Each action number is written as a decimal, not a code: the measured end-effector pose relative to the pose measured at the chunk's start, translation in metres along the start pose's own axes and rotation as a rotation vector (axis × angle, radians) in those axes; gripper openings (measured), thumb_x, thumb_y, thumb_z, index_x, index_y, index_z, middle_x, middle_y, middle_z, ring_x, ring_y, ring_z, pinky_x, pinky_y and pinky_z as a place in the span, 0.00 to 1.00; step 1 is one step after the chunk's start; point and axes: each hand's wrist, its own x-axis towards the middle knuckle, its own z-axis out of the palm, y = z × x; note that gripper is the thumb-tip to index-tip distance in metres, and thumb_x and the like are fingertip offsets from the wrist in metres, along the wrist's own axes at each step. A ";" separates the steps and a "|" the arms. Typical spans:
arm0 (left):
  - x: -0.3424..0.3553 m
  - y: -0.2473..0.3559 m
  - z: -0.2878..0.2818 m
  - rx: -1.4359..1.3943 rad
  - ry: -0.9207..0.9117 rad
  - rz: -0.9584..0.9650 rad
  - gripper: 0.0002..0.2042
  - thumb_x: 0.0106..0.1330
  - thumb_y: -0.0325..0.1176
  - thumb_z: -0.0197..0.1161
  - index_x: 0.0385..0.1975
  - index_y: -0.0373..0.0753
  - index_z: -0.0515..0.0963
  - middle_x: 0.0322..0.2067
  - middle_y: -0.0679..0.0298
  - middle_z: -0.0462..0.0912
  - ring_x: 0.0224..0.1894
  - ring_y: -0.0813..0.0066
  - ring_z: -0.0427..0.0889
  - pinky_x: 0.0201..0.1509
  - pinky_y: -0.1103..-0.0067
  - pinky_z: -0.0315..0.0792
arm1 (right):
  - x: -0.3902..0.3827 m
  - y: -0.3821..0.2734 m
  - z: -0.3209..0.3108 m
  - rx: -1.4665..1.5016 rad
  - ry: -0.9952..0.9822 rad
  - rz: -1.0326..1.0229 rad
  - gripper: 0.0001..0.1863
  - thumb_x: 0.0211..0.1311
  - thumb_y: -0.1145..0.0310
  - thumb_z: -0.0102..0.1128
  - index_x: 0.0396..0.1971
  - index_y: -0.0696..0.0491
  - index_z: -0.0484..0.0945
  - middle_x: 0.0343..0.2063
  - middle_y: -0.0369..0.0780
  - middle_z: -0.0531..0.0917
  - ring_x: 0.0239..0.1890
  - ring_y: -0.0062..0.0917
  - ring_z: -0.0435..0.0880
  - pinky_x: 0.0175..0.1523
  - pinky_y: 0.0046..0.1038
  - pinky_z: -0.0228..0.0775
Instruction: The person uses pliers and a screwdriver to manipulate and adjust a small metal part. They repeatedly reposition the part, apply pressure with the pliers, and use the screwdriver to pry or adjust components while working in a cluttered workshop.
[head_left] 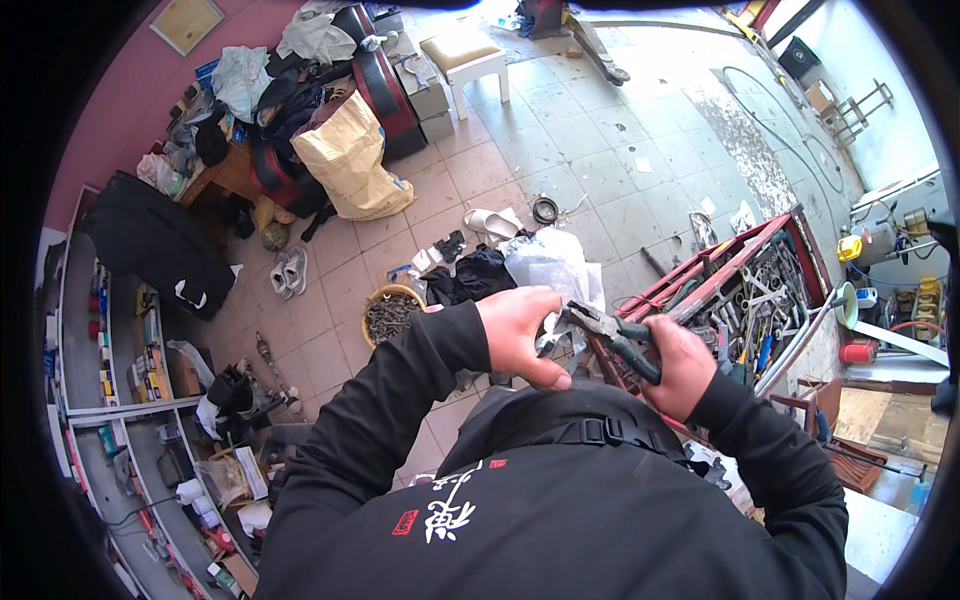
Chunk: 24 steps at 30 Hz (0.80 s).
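My right hand (680, 368) is wrapped round the dark green handles of a pair of pliers (632, 355). The metal jaws of the pliers point left, toward my left hand (522, 335). That hand is curled, thumb toward me, around a small shiny metal piece (548, 334). The pliers' jaws are close beside this piece; whether they touch or grip it I cannot tell. Both hands are held in front of my waist, above the tiled floor.
A red tool chest (745, 290) full of wrenches and other tools stands at the right. Beyond my left forearm are a basket of bolts (392, 318), black and clear plastic bags (545, 262) and shoes (490, 224). Shelves (130, 410) line the left side; a yellowish sack (350, 160) stands farther off.
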 end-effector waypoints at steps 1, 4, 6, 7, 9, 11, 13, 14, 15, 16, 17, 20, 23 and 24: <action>0.000 0.000 0.000 -0.014 0.000 -0.024 0.52 0.54 0.64 0.83 0.62 0.20 0.75 0.57 0.36 0.81 0.63 0.40 0.81 0.70 0.59 0.76 | 0.000 0.000 0.002 0.101 -0.083 0.092 0.27 0.55 0.74 0.71 0.56 0.59 0.76 0.44 0.53 0.83 0.51 0.54 0.85 0.57 0.46 0.79; -0.006 -0.001 0.006 0.037 -0.076 -0.125 0.53 0.55 0.64 0.82 0.66 0.20 0.73 0.58 0.35 0.81 0.64 0.39 0.81 0.72 0.60 0.75 | 0.001 0.006 -0.004 0.312 -0.426 0.273 0.27 0.55 0.71 0.72 0.56 0.60 0.77 0.41 0.51 0.83 0.47 0.44 0.85 0.57 0.41 0.77; -0.008 -0.003 0.012 -0.041 -0.104 -0.186 0.54 0.57 0.63 0.82 0.71 0.23 0.69 0.60 0.37 0.81 0.67 0.43 0.80 0.74 0.62 0.73 | 0.002 0.006 -0.009 0.335 -0.514 0.324 0.28 0.55 0.70 0.74 0.56 0.61 0.77 0.41 0.50 0.83 0.46 0.42 0.85 0.57 0.40 0.77; -0.009 -0.005 0.017 -0.168 -0.073 -0.148 0.54 0.57 0.62 0.83 0.72 0.25 0.68 0.61 0.37 0.80 0.68 0.43 0.79 0.75 0.62 0.73 | 0.001 0.005 -0.012 0.328 -0.510 0.330 0.29 0.55 0.70 0.74 0.57 0.61 0.78 0.41 0.50 0.83 0.46 0.42 0.85 0.56 0.40 0.77; -0.010 -0.008 0.028 -0.349 -0.007 -0.105 0.55 0.57 0.62 0.83 0.75 0.28 0.65 0.64 0.38 0.79 0.70 0.44 0.78 0.76 0.62 0.71 | 0.000 0.002 -0.020 0.319 -0.501 0.334 0.28 0.53 0.70 0.74 0.56 0.61 0.78 0.40 0.47 0.83 0.45 0.38 0.83 0.54 0.38 0.76; -0.017 -0.008 0.039 -0.433 0.031 -0.073 0.52 0.64 0.59 0.80 0.79 0.34 0.60 0.65 0.42 0.77 0.70 0.49 0.77 0.77 0.61 0.68 | -0.001 -0.001 -0.032 0.316 -0.490 0.330 0.28 0.51 0.71 0.74 0.54 0.59 0.79 0.37 0.41 0.81 0.41 0.33 0.81 0.50 0.36 0.75; -0.021 -0.007 0.052 -0.585 0.080 -0.064 0.49 0.68 0.58 0.78 0.79 0.36 0.60 0.64 0.43 0.76 0.69 0.52 0.76 0.77 0.62 0.67 | 0.002 -0.002 -0.043 0.235 -0.565 0.360 0.29 0.50 0.69 0.76 0.55 0.59 0.79 0.36 0.44 0.81 0.41 0.36 0.82 0.49 0.38 0.76; -0.022 -0.005 0.059 -0.616 0.125 -0.001 0.45 0.71 0.55 0.72 0.80 0.39 0.58 0.58 0.57 0.77 0.61 0.67 0.75 0.72 0.70 0.67 | 0.003 -0.004 -0.047 0.224 -0.580 0.369 0.29 0.51 0.68 0.76 0.54 0.60 0.79 0.36 0.45 0.81 0.41 0.38 0.82 0.50 0.39 0.76; -0.023 -0.003 0.065 -0.621 0.140 -0.006 0.45 0.72 0.55 0.72 0.81 0.39 0.57 0.58 0.57 0.77 0.61 0.67 0.75 0.72 0.70 0.67 | 0.004 -0.005 -0.051 0.198 -0.602 0.396 0.29 0.51 0.67 0.76 0.54 0.60 0.78 0.36 0.46 0.81 0.41 0.41 0.83 0.50 0.40 0.76; -0.024 -0.002 0.071 -0.623 0.160 0.004 0.45 0.72 0.55 0.71 0.81 0.39 0.57 0.58 0.57 0.77 0.61 0.68 0.74 0.72 0.71 0.67 | 0.005 -0.006 -0.054 0.173 -0.619 0.374 0.29 0.52 0.67 0.76 0.54 0.61 0.78 0.36 0.47 0.81 0.42 0.42 0.83 0.50 0.41 0.76; -0.024 0.000 0.075 -0.617 0.183 0.014 0.45 0.73 0.54 0.71 0.82 0.39 0.56 0.59 0.57 0.77 0.61 0.68 0.74 0.72 0.71 0.67 | 0.006 -0.007 -0.056 0.130 -0.643 0.369 0.29 0.53 0.66 0.75 0.54 0.61 0.78 0.36 0.48 0.81 0.42 0.44 0.83 0.51 0.41 0.76; -0.028 0.005 0.085 -0.720 0.201 -0.041 0.39 0.78 0.48 0.66 0.81 0.39 0.57 0.58 0.58 0.78 0.58 0.73 0.76 0.68 0.74 0.70 | 0.010 -0.009 -0.065 0.051 -0.703 0.369 0.28 0.55 0.65 0.75 0.53 0.62 0.78 0.37 0.51 0.82 0.44 0.47 0.84 0.52 0.43 0.76; -0.030 0.008 0.090 -0.768 0.222 -0.025 0.34 0.80 0.41 0.63 0.80 0.38 0.59 0.60 0.58 0.79 0.57 0.75 0.78 0.65 0.75 0.72 | 0.011 -0.013 -0.071 -0.059 -0.752 0.311 0.24 0.59 0.65 0.74 0.52 0.61 0.78 0.37 0.52 0.86 0.44 0.48 0.88 0.52 0.46 0.79; -0.030 0.009 0.092 -0.749 0.225 -0.029 0.33 0.79 0.40 0.63 0.79 0.38 0.59 0.60 0.58 0.80 0.57 0.75 0.78 0.65 0.75 0.72 | 0.011 -0.014 -0.072 -0.085 -0.787 0.317 0.26 0.59 0.64 0.74 0.54 0.60 0.77 0.38 0.52 0.85 0.43 0.49 0.87 0.51 0.47 0.78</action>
